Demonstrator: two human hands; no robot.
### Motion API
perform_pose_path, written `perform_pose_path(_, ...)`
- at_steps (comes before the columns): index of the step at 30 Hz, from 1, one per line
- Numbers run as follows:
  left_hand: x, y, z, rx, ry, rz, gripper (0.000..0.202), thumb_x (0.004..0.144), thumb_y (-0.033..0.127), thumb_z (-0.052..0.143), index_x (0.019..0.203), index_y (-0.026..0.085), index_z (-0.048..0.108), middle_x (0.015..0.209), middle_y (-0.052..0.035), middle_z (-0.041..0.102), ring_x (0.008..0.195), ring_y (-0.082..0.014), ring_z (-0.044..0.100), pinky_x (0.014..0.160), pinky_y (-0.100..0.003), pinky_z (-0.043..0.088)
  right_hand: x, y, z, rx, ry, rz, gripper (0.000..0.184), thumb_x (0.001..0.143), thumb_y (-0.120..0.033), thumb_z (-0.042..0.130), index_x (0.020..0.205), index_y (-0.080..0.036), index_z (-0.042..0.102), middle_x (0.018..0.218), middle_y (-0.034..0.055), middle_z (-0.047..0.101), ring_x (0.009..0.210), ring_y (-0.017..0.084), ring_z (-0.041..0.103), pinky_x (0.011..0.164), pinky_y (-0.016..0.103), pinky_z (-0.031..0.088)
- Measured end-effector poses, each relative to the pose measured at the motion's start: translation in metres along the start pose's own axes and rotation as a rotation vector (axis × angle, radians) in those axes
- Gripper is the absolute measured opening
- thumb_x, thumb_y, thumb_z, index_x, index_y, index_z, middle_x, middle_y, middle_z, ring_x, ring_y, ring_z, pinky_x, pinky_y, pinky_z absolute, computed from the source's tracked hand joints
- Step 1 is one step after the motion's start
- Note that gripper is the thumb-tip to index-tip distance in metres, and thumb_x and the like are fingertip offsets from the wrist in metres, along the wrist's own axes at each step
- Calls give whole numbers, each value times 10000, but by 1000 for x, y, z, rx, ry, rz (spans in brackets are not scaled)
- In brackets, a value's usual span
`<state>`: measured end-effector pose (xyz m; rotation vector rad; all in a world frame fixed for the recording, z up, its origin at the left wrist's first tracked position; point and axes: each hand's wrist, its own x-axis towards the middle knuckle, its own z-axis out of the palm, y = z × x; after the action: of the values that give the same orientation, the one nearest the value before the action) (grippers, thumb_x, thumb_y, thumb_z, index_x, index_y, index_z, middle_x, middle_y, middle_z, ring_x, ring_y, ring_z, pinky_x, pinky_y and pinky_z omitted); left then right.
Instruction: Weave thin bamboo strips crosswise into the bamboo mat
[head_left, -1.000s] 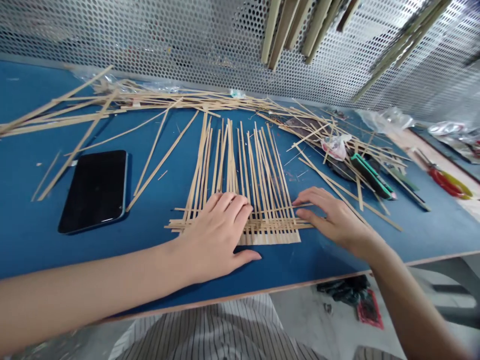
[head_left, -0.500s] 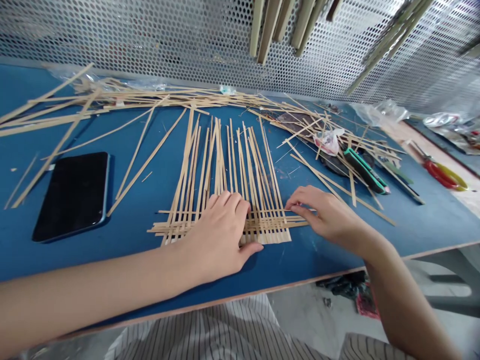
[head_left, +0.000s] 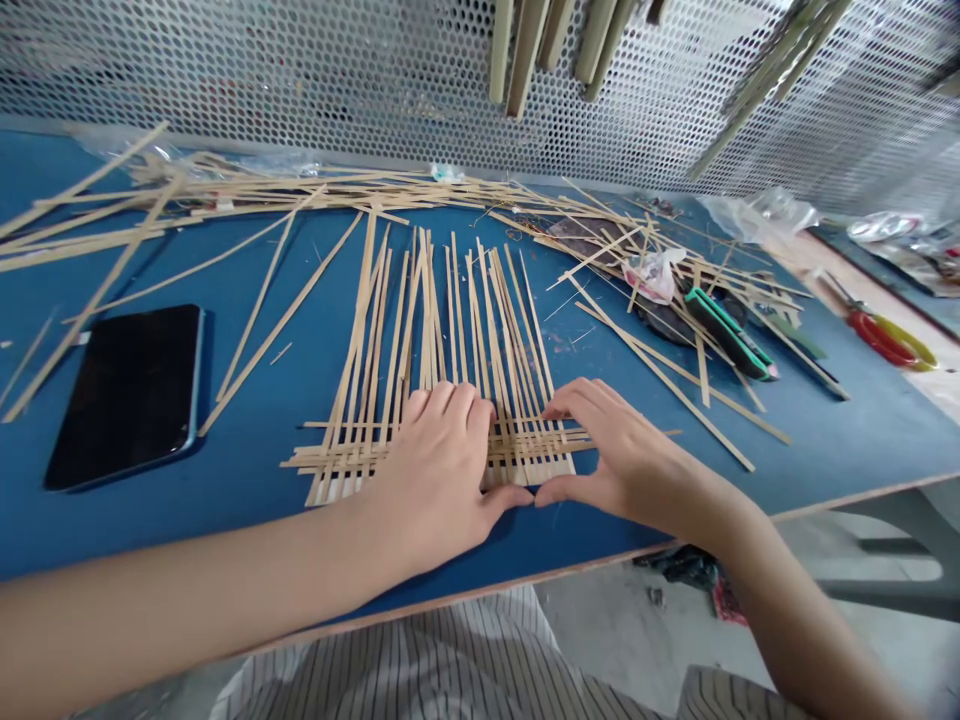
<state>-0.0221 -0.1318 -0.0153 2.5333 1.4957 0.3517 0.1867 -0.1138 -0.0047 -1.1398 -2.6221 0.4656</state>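
A part-woven mat of thin bamboo strips (head_left: 450, 330) lies on the blue tabletop (head_left: 247, 480), its long strips running away from me and a few cross strips woven through near its front end. My left hand (head_left: 435, 475) lies flat on the woven band, fingers together and stretched out. My right hand (head_left: 622, 455) rests on the band's right end, fingers curved over the strips and thumb touching the front edge, close to my left thumb. Neither hand lifts anything.
A black phone (head_left: 124, 395) lies at the left. Loose bamboo strips (head_left: 225, 200) are strewn along the back by a perforated metal wall (head_left: 300, 70). At the right are a green-edged tool (head_left: 731, 335), crumpled plastic (head_left: 652, 275) and red-handled scissors (head_left: 892, 345).
My right hand has moved left onto the mat's right end, and its thumb now meets the front edge. The view has shifted a little rightward. My left hand stays pressed on the weave.
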Motion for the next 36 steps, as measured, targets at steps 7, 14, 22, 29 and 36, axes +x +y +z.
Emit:
perform_pose_path(7,-2,2,2,14,9,25,492,773,551,573,951,93,542,952,-132,553,905,-307,483,771,-465,396,2,0,-1,38,-22,45,397,736,-384,704,976,-168,473,949,73,513,913,230,474,836,384,429)
perform_pose_path(14,-6,0,0,1,2,47,576,754,629,574,946,86,546,958,-129,568,910,-301,495,787,-454,399,-1,-1,3,26,-19,64,384,737,-362,719,957,-160,477,951,75,528,905,222,478,829,375,426)
perform_pose_path(22,-58,-63,-29,127,79,-32,855,678,784,502,1175,90,452,1163,-171,506,1081,-356,458,882,-496,361,5,-28,6,-59,22,-19,786,647,-638,668,1206,-135,442,1160,120,506,1083,275,443,973,459,373)
perform_pose_path(29,-75,-87,-29,105,49,-168,780,654,740,586,1109,125,438,1123,-138,497,1042,-329,479,864,-483,383,57,-55,30,-45,-38,-106,780,611,-625,706,1114,-62,509,1094,148,525,1027,294,482,903,447,442)
perform_pose_path(36,-76,-88,-31,32,38,-152,643,679,698,607,969,146,451,1022,-101,521,933,-272,478,801,-433,395,66,-49,33,-20,-74,-138,455,686,-501,723,897,-158,513,916,47,551,899,224,505,807,370,443)
